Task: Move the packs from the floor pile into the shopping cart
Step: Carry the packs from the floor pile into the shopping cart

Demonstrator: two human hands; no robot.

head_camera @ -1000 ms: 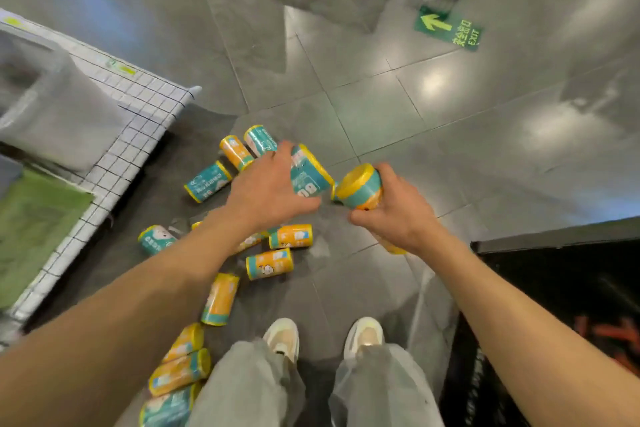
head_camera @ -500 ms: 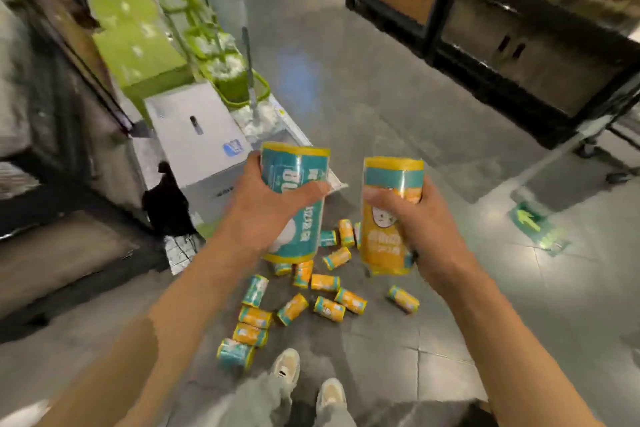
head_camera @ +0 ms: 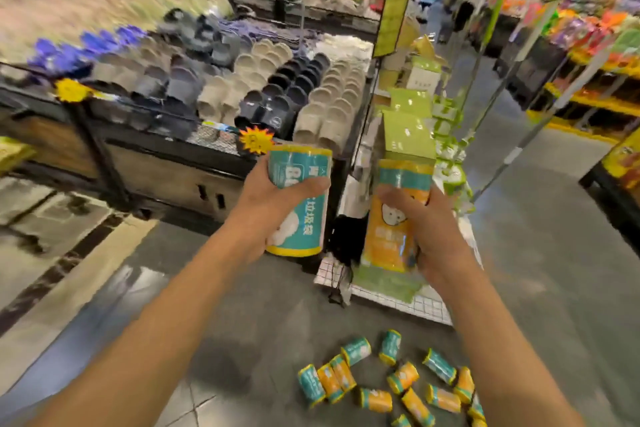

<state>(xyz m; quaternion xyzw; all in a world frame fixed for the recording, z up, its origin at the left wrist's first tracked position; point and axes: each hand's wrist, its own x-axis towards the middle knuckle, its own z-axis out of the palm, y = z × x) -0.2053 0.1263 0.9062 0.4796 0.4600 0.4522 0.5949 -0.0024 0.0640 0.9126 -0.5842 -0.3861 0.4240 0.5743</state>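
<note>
Since half a second ago our view has swung up and both packs have risen with our arms, so the floor pile [head_camera: 394, 381] now lies low in the frame and a shelf of slippers [head_camera: 263, 87] fills the background where dark cabinets stood before.

Far left we see a tiled strip of floor and a dark display stand [head_camera: 114, 152] carrying rows of slippers in purple, grey, beige and black (the left part is badly smeared by motion). A yellow starburst tag [head_camera: 255, 139] sits on the stand's front edge.

Our left hand [head_camera: 273, 204] grips the teal pack [head_camera: 298, 201] upright, thumb curled across its front and fingers wrapped behind it. Just beside it, apart by a narrow gap, our right hand [head_camera: 429, 232] holds the orange pack [head_camera: 398, 215] upright, fingers curled over its front and palm behind. Both packs are raised in front of us, above the floor.

Behind and below the orange pack is a white wire grid [head_camera: 415, 302] with green packaging on it; we cannot tell whether this is the shopping cart. The remaining packs, teal and orange, lie scattered on the grey floor at the lower right, between our forearms and under the right one.

Further right, an aisle runs past shelves of bright goods [head_camera: 595, 35].
</note>
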